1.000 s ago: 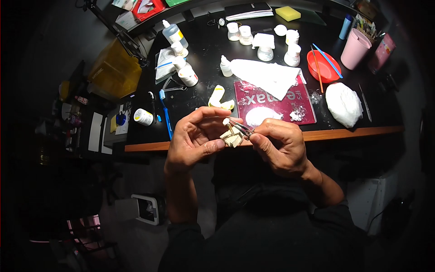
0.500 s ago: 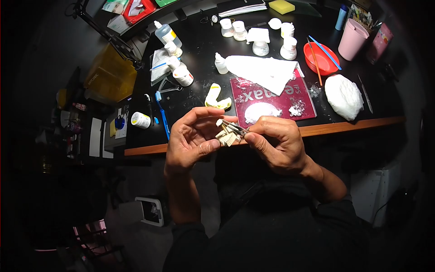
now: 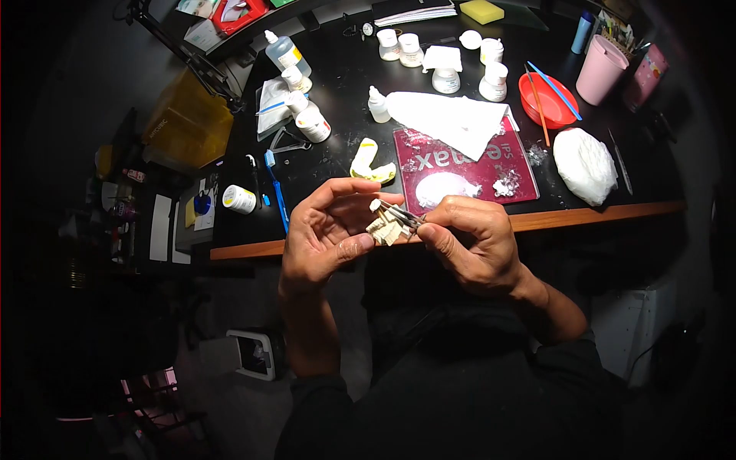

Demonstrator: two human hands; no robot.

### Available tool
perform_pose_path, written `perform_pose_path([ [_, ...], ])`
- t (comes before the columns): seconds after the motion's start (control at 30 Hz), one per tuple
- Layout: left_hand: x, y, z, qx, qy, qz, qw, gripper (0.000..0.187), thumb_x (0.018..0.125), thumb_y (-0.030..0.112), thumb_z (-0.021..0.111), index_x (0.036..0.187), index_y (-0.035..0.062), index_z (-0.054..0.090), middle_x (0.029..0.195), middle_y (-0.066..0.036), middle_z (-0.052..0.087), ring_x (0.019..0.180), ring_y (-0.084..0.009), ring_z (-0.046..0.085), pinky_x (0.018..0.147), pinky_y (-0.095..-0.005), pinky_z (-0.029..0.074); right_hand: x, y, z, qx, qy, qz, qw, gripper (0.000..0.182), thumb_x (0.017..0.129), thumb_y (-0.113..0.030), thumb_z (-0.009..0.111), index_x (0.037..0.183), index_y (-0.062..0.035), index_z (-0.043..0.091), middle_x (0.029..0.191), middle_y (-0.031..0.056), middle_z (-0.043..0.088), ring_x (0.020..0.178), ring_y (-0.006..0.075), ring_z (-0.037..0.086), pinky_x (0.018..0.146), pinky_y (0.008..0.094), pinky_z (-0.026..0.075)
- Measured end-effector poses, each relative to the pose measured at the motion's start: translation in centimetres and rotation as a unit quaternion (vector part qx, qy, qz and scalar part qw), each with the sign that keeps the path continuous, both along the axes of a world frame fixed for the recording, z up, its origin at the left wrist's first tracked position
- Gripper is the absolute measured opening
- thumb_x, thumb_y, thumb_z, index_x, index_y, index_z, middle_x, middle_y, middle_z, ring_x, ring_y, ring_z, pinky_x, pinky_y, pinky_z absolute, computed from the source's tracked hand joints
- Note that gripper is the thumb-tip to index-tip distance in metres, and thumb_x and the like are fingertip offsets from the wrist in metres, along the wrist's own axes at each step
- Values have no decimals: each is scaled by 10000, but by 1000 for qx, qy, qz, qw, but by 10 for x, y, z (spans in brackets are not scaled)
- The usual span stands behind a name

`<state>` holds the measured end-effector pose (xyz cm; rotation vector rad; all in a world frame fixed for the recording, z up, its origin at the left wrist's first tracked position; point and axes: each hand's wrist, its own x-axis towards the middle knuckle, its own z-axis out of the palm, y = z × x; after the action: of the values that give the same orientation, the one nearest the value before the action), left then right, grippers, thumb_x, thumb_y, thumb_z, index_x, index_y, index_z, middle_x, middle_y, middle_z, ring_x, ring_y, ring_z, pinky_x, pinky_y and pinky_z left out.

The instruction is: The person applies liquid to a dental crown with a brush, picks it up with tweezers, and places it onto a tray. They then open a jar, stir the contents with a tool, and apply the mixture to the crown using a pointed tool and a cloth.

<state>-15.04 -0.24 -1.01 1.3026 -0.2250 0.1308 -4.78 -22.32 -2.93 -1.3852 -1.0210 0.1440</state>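
Note:
Above the front edge of the bench, my left hand (image 3: 314,241) is closed around a small cream dental model (image 3: 387,232), thumb on its near side and fingers curved behind. My right hand (image 3: 479,241) pinches metal tweezers (image 3: 412,219) between thumb and fingers. Their tips reach over the model toward a small whitish piece (image 3: 375,205), perhaps a tooth crown; whether they grip it is too small to tell. White residue marks my left thumb. Beyond my hands lies a cream, yellow-edged curved model piece (image 3: 372,162).
A maroon slab (image 3: 521,172) carries white powder and a folded tissue (image 3: 445,119). To its right are a red bowl (image 3: 546,107) with two brushes and a white wad (image 3: 584,167). Several bottles, a blue toothbrush (image 3: 277,195) and a white jar (image 3: 239,200) stand or lie leftward.
The bench items sit slightly shifted in view, as the camera moved a little. My hands keep nearly the same pose, with the tweezers still over the model.

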Motion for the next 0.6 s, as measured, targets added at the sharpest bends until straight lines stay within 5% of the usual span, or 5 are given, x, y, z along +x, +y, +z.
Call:
perform_pose_path([
  [0.6,-4,-5,-3,6,-25,28,999,501,904,-36,729,1356,-77,517,1317,-272,657,1187,-252,691,1064,-387,549,-1,-3,-2,-10,45,34,998,146,952,-82,739,933,63,738,752,131,665,652,175,618,593,316,450],
])
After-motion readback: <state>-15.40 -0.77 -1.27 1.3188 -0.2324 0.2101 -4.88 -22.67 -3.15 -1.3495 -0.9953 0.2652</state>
